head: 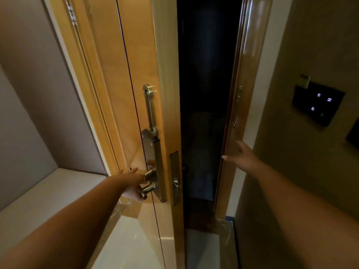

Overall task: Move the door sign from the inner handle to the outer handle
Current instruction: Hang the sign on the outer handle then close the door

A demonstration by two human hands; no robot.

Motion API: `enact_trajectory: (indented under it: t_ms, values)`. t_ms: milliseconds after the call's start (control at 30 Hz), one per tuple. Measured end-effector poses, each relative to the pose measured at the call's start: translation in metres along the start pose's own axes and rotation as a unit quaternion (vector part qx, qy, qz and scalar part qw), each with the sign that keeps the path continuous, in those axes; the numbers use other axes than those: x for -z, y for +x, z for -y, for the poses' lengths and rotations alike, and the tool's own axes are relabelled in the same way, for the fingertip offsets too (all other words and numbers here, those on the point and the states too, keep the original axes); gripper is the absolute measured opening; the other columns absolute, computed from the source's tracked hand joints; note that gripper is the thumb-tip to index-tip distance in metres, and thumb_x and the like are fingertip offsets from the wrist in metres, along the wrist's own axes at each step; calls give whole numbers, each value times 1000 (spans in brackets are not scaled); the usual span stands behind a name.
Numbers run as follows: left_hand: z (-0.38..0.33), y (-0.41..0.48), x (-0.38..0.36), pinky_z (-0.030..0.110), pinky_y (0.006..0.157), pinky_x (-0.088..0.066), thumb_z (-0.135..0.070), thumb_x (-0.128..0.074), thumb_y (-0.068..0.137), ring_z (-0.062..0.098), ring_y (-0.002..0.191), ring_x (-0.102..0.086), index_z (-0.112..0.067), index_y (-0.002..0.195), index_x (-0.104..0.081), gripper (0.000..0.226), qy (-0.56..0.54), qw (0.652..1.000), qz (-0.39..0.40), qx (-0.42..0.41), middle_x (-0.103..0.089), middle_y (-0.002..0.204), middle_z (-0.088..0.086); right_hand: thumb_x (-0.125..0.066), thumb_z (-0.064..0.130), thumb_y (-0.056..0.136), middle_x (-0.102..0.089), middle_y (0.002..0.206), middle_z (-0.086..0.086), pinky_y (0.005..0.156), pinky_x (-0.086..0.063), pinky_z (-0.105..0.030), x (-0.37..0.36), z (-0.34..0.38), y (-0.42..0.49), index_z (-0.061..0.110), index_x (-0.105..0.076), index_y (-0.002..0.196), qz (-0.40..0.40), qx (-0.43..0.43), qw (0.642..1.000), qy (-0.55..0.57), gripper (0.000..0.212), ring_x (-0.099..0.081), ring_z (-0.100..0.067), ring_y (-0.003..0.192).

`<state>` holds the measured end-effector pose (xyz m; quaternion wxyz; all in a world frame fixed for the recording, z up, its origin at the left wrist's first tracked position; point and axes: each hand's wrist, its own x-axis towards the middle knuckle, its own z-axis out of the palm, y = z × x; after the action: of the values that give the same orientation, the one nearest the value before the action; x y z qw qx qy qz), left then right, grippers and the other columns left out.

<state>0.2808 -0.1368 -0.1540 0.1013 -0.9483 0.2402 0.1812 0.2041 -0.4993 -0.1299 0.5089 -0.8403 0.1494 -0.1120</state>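
A narrow entryway with a light wooden door (139, 78) standing partly ajar, its edge facing the camera and a dark gap beyond it. To the left a pale grey wall meets a low light ledge (38, 193); to the right a dim olive wall carries a black switch panel (318, 104) with three small lit icons and a card sticking out of its top. On the inner face of the door sits a brushed metal lock plate (153, 164), with a swing-bar guard (149, 107) standing upright above it. The left hand (134, 184) reaches forward from the lower left, arm outstretched, fingers curled around the inner handle (148, 189) just below a round knob. A pale sign (130, 207), partly glossy and see-through, hangs below that hand at the handle; its wording cannot be read. The right hand (242, 157) stretches toward the door frame (233, 152) on the right, fingers spread and loose, holding nothing, its fingertips at or very near the dark wooden jamb. The outer handle is hidden behind the door's edge, where a narrow latch plate (175, 178) shows. The floor below is pale and shiny.
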Motion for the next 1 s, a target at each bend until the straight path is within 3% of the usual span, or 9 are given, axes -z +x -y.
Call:
enact_trajectory:
  t_ms: [100,267,367,433,533,633,833,1000]
  values:
    - [-25,30,7,62,110,-2,-49,-63,79,29,144,1,-31,134,-46,60,24,1000,-14,-6,-30,153,5,-77,29,73,-29,151,-12,105,-38,-46,19,-13,5,22,-23,145,-10,-20,1000,2,90,-32,-30,134]
    - [-63,79,22,64,109,1,-58,-59,79,28,143,-5,-36,130,-48,57,40,999,-30,-2,-39,149,-2,-76,29,74,-28,152,-11,101,-37,-40,36,-20,15,26,-23,145,-10,-8,1000,12,89,-31,-29,135]
    - [-84,102,34,66,108,-3,-62,-57,79,31,143,-9,-31,138,-39,69,71,996,-51,-14,-35,151,2,-75,35,74,-23,154,-10,101,-34,-38,41,-21,23,28,-18,146,-16,-9,1000,-11,92,-28,-30,136]
    - [-96,117,41,67,107,-3,-65,-56,78,33,143,-5,-28,145,-27,82,80,995,-65,-17,-26,155,5,-74,51,68,-10,158,-6,107,-27,-45,44,-22,32,37,-7,145,-24,-12,996,-82,103,-16,-33,140]
    - [-106,135,51,68,109,-1,-67,-58,76,35,143,2,-29,148,-10,95,79,994,-72,-18,-13,159,9,-61,79,53,14,157,3,108,-11,-60,42,-23,49,52,19,135,-33,6,958,-285,118,7,-35,142]
    - [-107,164,66,69,108,-1,-66,-59,76,36,143,3,-32,148,-6,96,75,994,-79,-30,-11,159,11,-56,85,47,21,155,4,107,-6,-62,36,-24,76,60,33,122,-33,34,938,-343,119,14,-32,141]
    - [-116,240,85,70,105,0,-65,-59,76,37,142,-9,-33,146,-12,90,83,988,-102,-81,-22,156,11,-57,84,45,25,154,6,107,-4,-63,30,-26,139,57,29,127,-22,11,936,-352,122,16,-30,141]
    - [-126,311,112,70,104,-14,-57,-59,80,35,130,-37,-28,133,-41,63,63,983,-94,-145,-48,140,8,-55,87,44,26,154,3,108,-3,-63,26,-36,193,52,31,129,-22,-25,929,-368,126,18,-31,140]
